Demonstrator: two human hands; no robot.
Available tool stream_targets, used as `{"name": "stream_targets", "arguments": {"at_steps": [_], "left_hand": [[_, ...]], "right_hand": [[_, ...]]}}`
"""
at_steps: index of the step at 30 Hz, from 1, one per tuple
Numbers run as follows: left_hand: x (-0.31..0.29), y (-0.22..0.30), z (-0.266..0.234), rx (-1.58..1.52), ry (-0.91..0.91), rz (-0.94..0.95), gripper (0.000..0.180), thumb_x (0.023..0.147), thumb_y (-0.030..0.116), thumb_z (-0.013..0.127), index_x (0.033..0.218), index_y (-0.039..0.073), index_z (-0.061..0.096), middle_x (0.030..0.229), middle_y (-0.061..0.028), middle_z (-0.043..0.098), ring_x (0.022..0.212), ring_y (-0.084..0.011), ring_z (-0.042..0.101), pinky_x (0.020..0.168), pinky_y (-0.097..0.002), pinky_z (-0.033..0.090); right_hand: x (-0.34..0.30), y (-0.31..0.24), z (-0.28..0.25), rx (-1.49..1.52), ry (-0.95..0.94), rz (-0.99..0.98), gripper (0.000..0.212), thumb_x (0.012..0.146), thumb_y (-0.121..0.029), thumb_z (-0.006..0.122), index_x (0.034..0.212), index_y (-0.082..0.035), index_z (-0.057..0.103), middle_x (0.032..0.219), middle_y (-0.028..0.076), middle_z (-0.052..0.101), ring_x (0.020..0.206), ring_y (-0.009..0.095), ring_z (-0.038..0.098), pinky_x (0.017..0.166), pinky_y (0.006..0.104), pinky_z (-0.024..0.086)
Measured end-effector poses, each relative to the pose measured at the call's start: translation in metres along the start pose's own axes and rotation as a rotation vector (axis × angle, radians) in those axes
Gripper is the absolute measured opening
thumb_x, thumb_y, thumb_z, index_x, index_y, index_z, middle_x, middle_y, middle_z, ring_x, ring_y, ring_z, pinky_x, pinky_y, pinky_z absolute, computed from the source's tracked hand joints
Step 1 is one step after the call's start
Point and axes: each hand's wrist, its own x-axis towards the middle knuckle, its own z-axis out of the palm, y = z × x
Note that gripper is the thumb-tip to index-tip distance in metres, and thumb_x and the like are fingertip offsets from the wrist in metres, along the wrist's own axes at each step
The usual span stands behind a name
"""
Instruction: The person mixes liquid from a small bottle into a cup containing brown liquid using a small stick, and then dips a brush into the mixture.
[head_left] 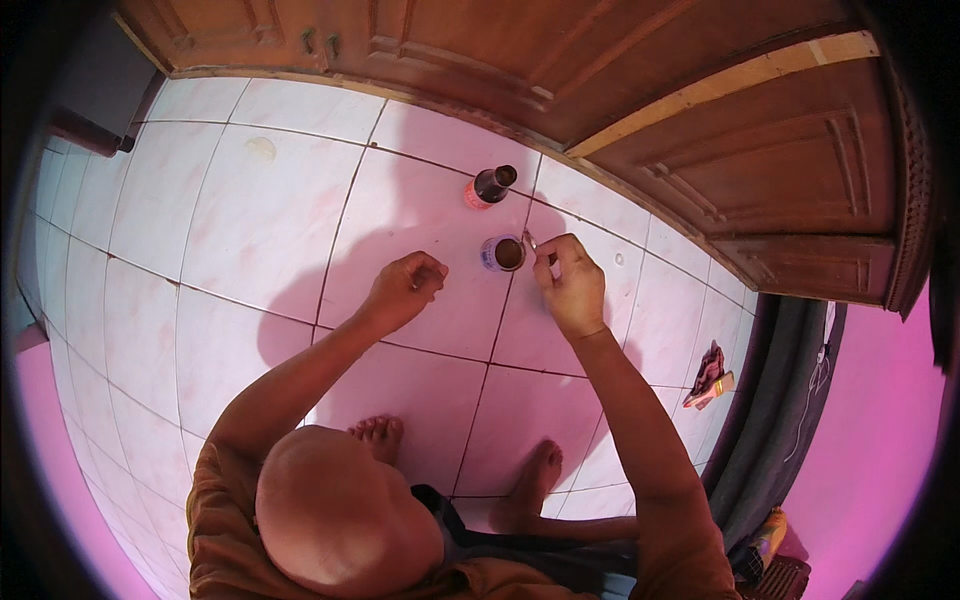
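A small can [489, 254], pale with blue marks on its side, stands on the tiles with a brown content or inside showing at its round top. Beyond it rises a dark bottle [491, 186] with a red label. My right hand [573, 290] pinches a thin shiny spoon-like tool [531, 240] just right of the can; its exact kind is too small to tell. To the can's left, apart from it, my left hand [403, 292] hovers with fingers curled in; whatever they may hold is hidden.
A carved wooden cabinet [480, 70] runs along the far side and right. A dark red cloth [709, 368] and a flat paintbrush [710, 391] lie at the right on the tiled floor [250, 245]. My bare feet [540, 475] rest close in front of me.
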Motion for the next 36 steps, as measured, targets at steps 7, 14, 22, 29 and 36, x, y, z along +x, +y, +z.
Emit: {"name": "stream_targets", "arguments": {"at_steps": [7, 14, 22, 29, 36], "left_hand": [[-0.008, 0.006, -0.005, -0.011, 0.015, -0.056, 0.024, 0.102, 0.019, 0.061, 0.110, -0.003, 0.065, 0.093, -0.0083, 0.072, 0.080, -0.0138, 0.068, 0.074, -0.0297, 0.056], [-0.010, 0.007, -0.005, 0.037, 0.002, -0.083, 0.023, 0.103, 0.017, 0.058, 0.109, -0.003, 0.065, 0.092, -0.0090, 0.071, 0.079, -0.0147, 0.067, 0.075, -0.0303, 0.055], [-0.010, 0.003, -0.004, -0.001, -0.003, -0.059, 0.024, 0.101, 0.019, 0.060, 0.109, -0.002, 0.066, 0.092, -0.0088, 0.071, 0.079, -0.0145, 0.067, 0.076, -0.0303, 0.055], [-0.010, 0.003, -0.007, 0.023, -0.014, -0.089, 0.023, 0.100, 0.018, 0.060, 0.108, -0.003, 0.066, 0.091, -0.0087, 0.071, 0.077, -0.0145, 0.067, 0.075, -0.0301, 0.055], [-0.009, -0.001, -0.006, -0.001, -0.022, -0.081, 0.023, 0.101, 0.019, 0.060, 0.108, -0.003, 0.066, 0.091, -0.0083, 0.071, 0.078, -0.0139, 0.068, 0.074, -0.0298, 0.055]], "right_hand": [[-0.011, 0.003, 0.019, -0.292, -0.002, -0.396, 0.012, 0.078, -0.008, 0.070, 0.087, -0.009, 0.061, 0.093, 0.005, 0.066, 0.084, 0.024, 0.068, 0.066, 0.0390, 0.058], [-0.016, 0.000, 0.029, -0.274, -0.015, -0.445, 0.015, 0.077, -0.008, 0.070, 0.089, -0.009, 0.063, 0.091, 0.005, 0.065, 0.086, 0.023, 0.065, 0.073, 0.0373, 0.057], [-0.019, -0.003, 0.034, -0.323, -0.064, -0.409, 0.015, 0.079, -0.009, 0.071, 0.092, -0.010, 0.064, 0.090, 0.005, 0.066, 0.093, 0.024, 0.062, 0.080, 0.0383, 0.048], [-0.016, -0.007, 0.031, -0.247, -0.030, -0.352, 0.022, 0.085, -0.012, 0.072, 0.106, -0.008, 0.068, 0.105, 0.008, 0.068, 0.101, 0.026, 0.063, 0.085, 0.0422, 0.047], [-0.007, -0.002, 0.050, -0.357, -0.026, -0.175, 0.046, 0.099, -0.031, 0.063, 0.141, -0.012, 0.062, 0.147, 0.010, 0.058, 0.139, 0.032, 0.050, 0.113, 0.0556, 0.035]]}}
